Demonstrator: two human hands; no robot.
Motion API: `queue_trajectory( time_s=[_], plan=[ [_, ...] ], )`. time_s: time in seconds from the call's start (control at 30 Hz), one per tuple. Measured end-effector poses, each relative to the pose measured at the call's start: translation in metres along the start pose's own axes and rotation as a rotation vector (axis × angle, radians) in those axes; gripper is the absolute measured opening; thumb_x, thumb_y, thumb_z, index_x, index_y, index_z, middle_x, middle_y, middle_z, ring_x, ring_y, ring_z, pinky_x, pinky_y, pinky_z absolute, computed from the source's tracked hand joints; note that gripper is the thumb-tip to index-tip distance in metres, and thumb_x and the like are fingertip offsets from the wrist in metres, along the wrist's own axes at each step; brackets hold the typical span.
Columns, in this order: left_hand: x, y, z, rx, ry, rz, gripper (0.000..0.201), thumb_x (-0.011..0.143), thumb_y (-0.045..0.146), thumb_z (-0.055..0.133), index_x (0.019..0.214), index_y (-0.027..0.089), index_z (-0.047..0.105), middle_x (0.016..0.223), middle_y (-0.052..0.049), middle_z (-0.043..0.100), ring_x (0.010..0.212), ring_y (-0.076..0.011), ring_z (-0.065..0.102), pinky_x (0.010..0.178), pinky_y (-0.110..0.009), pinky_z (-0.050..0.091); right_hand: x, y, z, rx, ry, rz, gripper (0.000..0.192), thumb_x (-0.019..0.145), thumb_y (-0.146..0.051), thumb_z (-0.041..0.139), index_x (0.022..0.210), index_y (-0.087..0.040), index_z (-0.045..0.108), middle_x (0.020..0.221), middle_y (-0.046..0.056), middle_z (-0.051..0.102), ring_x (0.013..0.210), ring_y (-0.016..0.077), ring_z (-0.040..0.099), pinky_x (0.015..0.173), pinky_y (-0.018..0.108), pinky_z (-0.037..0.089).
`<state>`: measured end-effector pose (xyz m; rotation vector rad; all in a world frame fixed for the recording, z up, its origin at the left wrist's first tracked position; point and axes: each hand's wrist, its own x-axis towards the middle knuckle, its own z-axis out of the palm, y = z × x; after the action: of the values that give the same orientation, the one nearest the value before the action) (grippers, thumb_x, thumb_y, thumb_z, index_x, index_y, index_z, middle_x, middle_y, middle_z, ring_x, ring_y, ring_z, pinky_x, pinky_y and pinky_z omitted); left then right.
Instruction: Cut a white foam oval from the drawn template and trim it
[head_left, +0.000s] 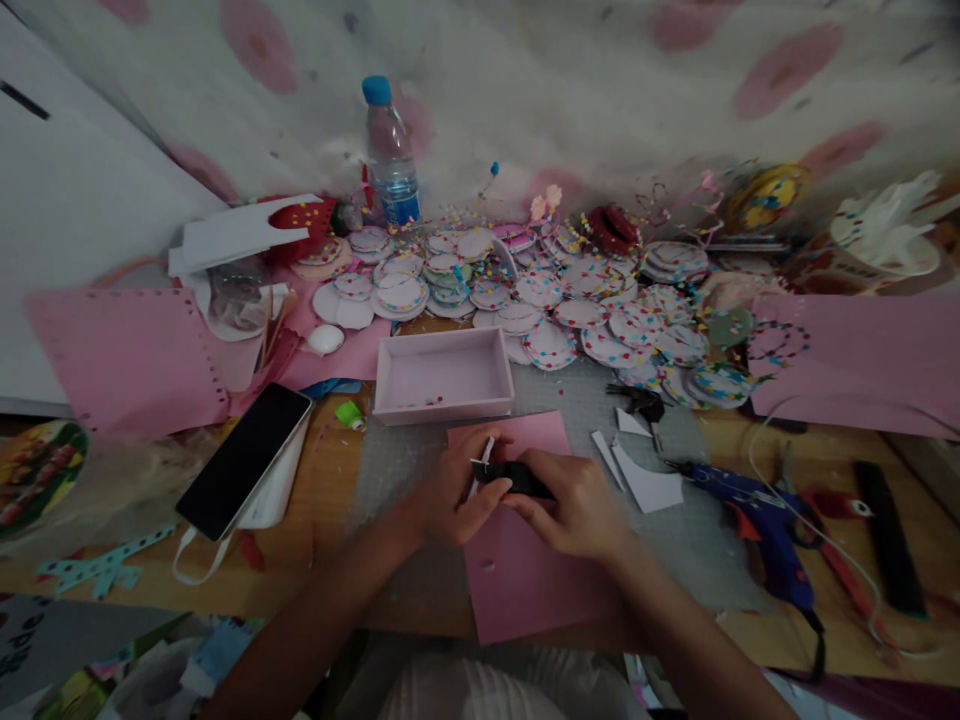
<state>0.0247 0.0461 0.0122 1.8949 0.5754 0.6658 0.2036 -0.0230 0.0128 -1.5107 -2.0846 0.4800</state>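
Table point(330, 480): pink sheet point(529, 585) reaches front edge, about mid-width. Right hand point(577, 505) and left hand point(461, 490) over it, both gripping small black object point(529, 478); thin white piece point(488, 450) at left. I'd brace wrists, pinch lightly.

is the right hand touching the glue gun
Apart: the head view shows the right hand holding a black object, with white scraps and mat visible between it and the glue gun.
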Motion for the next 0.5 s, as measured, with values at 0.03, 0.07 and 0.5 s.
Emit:
queue_trajectory(
  time_s=[0.03, 0.07, 0.5],
  plan=[
    [-0.0002, -0.0001, 0.0004, 0.011, 0.009, 0.012, 0.036, 0.088, 0.032, 0.046, 0.12, 0.017, 0.044, 0.101, -0.009, 0.056, 0.09, -0.0221, 0.055, 0.084, -0.04, 0.047, 0.0004, -0.0004, 0.0002, -0.003, 0.011, -0.002, 0.042, 0.095, -0.055, 0.036, 0.079, -0.019, 0.05, 0.059, 0.0, 0.055, 0.051, 0.0144, 0.052, 0.05, 0.025, 0.027],
    [-0.0004, -0.0001, 0.0007, 0.017, 0.016, 0.021, 0.036, 0.088, 0.032, 0.046, 0.12, 0.017, 0.043, 0.1, -0.009, 0.056, 0.089, -0.0218, 0.055, 0.083, -0.04, 0.047, 0.0007, -0.0009, 0.0004, -0.01, 0.021, -0.004, 0.043, 0.095, -0.056, 0.036, 0.078, -0.019, 0.05, 0.059, 0.0, 0.054, 0.051, 0.0144, 0.052, 0.05, 0.025, 0.028],
    [-0.0008, 0.0017, 0.0036, 0.013, 0.118, 0.138, 0.033, 0.087, 0.028, 0.044, 0.118, 0.017, 0.044, 0.098, -0.008, 0.051, 0.086, -0.0204, 0.052, 0.076, -0.036, 0.046, -0.0016, -0.009, 0.0046, -0.102, 0.243, -0.023, 0.043, 0.092, -0.056, 0.044, 0.077, -0.017, 0.055, 0.059, 0.003, 0.058, 0.053, 0.0153, 0.056, 0.052, 0.025, 0.032]
  ],
)
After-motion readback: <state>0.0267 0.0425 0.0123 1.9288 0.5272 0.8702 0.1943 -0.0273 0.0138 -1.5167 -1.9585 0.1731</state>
